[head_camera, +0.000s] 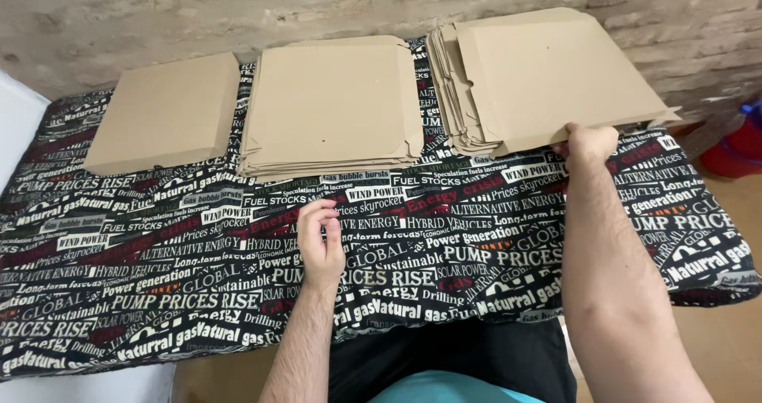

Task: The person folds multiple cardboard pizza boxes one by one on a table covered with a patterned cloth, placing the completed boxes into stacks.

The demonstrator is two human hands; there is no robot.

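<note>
My right hand (pixel 586 144) grips the near edge of the top flat cardboard sheet (pixel 556 73) on the right-hand stack, lifting it slightly off the pile below. My left hand (pixel 321 240) hovers over the printed black cloth (pixel 159 268) in front of me, fingers loosely curled and holding nothing. A middle stack of flat brown cardboard blanks (pixel 332 105) lies just beyond my left hand. A single folded cardboard box (pixel 165 111) rests at the far left.
The cloth-covered table (pixel 698 244) runs up to a rough brick wall (pixel 159 14). A red object (pixel 734 149) stands on the floor at the right. A white surface (pixel 16 117) shows at the left edge.
</note>
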